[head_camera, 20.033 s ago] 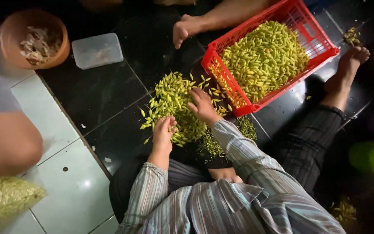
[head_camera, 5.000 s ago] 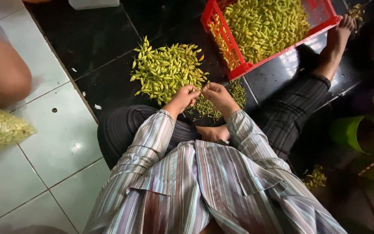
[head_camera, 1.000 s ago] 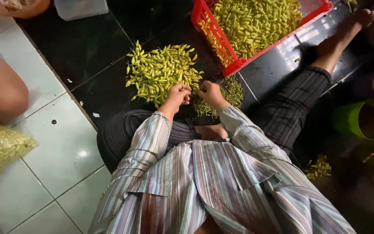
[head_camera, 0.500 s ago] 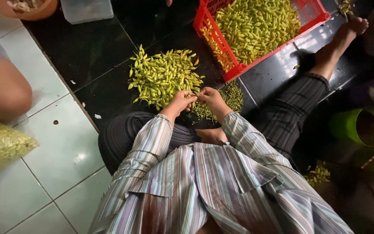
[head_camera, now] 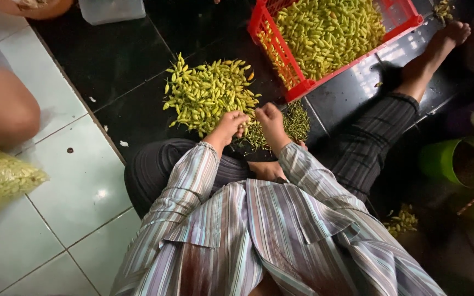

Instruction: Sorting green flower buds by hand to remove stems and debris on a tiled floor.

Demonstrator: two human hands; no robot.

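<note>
The left hand (head_camera: 231,121) sat at the 5 o'clock edge of a heap of yellow-green chillies (head_camera: 207,93) on the dark floor tiles (head_camera: 111,66), fingers curled in; whether it pinched a chilli could not be told. The right hand (head_camera: 269,116) hovered just beside it at 3 o'clock, loosely clenched, and what it gripped, if anything, was too small to make out. Both hands rested over a smaller pile of green stems (head_camera: 286,123), which lay at 4 o'clock from the heap and touched the near corner of the red crate (head_camera: 297,90). The crate, at 2 o'clock from the hands, was filled with more chillies. A clear plastic tub (head_camera: 111,10) stood at 11 o'clock, well apart. A plastic bag of chillies (head_camera: 1,183) lay at 8 o'clock on the pale tiles (head_camera: 78,186). Another person's knee (head_camera: 4,112) showed at 9 o'clock. A green bucket (head_camera: 445,161) stood at 4 o'clock.
</note>
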